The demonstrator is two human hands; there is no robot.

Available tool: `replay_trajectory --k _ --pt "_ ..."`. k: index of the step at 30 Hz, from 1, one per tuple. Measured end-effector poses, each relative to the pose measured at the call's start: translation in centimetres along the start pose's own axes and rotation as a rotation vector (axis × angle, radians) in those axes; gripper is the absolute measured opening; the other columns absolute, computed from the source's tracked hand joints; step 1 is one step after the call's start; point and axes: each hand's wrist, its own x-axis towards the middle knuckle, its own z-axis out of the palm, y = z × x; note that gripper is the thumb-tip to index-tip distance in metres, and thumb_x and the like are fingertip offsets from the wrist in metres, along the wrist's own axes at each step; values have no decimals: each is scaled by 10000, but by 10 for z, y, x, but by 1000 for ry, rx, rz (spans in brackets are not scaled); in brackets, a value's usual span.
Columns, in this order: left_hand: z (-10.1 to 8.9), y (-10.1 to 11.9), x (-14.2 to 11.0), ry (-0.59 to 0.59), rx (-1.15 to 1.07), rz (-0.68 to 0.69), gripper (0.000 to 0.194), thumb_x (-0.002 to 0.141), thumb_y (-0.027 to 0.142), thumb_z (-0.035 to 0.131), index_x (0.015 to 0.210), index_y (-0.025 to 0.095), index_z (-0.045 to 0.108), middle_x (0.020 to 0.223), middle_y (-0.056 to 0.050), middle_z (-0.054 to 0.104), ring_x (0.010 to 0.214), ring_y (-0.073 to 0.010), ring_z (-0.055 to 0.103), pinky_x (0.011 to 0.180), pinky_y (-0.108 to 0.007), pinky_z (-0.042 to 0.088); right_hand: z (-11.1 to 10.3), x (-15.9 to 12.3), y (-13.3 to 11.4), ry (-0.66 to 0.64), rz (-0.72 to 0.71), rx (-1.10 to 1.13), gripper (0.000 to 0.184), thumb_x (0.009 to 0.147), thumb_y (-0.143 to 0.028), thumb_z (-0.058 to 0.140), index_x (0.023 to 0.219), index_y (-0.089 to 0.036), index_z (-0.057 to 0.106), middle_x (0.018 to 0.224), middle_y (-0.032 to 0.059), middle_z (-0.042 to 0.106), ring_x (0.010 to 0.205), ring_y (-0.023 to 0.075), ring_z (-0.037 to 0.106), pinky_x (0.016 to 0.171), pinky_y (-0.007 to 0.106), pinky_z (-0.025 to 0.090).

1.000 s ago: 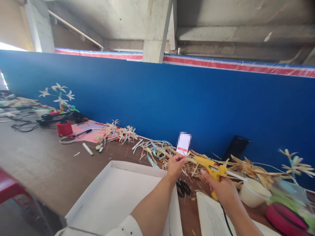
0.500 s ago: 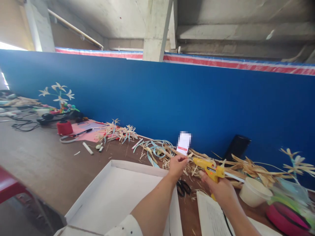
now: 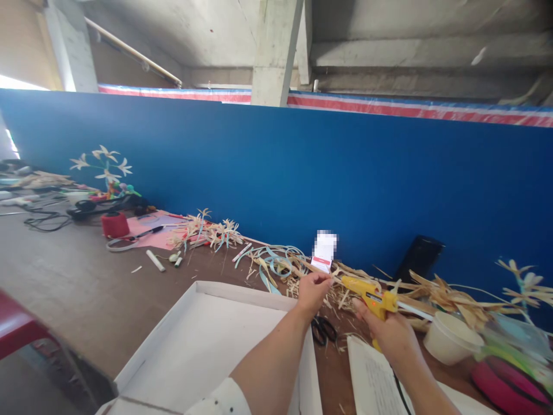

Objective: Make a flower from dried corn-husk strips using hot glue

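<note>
My right hand (image 3: 391, 334) is wrapped round the handle of a yellow hot glue gun (image 3: 367, 294), with a pale glue stick (image 3: 415, 310) jutting from its back. The gun's tip points left at the fingertips of my left hand (image 3: 313, 294). Those fingers are pinched together; what they hold is too small to make out. Dry straw-coloured strips and shavings (image 3: 294, 287) lie behind and around both hands. Black-handled scissors (image 3: 323, 330) rest on the table just below my left hand, beside a white box lid.
The white box lid (image 3: 203, 346) lies under my left forearm. At right stand a cream cup (image 3: 451, 340), a pink pouch (image 3: 510, 383) and paper sheets (image 3: 371, 369). A blue partition (image 3: 259, 167) runs behind. Straw flowers (image 3: 224, 230) and a red thread cone (image 3: 114, 225) sit left.
The view has shifted very slightly. Both hands and the glue gun keep nearly the same positions, with the gun's tip still by my left fingertips.
</note>
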Motion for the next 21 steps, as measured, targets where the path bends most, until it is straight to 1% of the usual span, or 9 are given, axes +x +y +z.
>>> replay_trajectory --k 4,8,13,17,21 --pt "0 -2 1 0 16 24 166 644 240 649 742 113 692 683 -42 657 640 -135 569 671 -255 445 1 1 0 -20 30 4 488 683 -615 503 750 -170 689 594 55 645 670 259 609 666 333 425" --pt "0 -4 2 3 37 17 184 645 260 653 751 116 695 692 -43 660 658 -142 576 689 -262 450 2 1 2 -15 19 33 478 671 -613 522 769 -176 689 633 48 660 717 253 614 696 322 423" --pt "-1 -4 1 5 53 11 190 645 270 653 752 119 694 695 -43 661 651 -139 574 685 -260 451 3 2 5 -35 28 18 484 676 -621 511 751 -178 692 603 43 649 649 239 603 660 322 425" --pt "-1 -3 1 2 56 10 183 647 272 651 742 121 696 675 -39 654 639 -136 568 679 -258 451 2 2 4 -6 7 -6 492 673 -624 502 715 -175 698 575 49 637 637 246 596 652 330 424" --pt "-1 -4 2 5 52 15 191 646 280 656 750 125 698 681 -38 654 646 -136 568 687 -259 451 3 1 5 -3 -9 14 482 676 -611 507 734 -172 699 584 48 641 647 243 597 661 324 427"
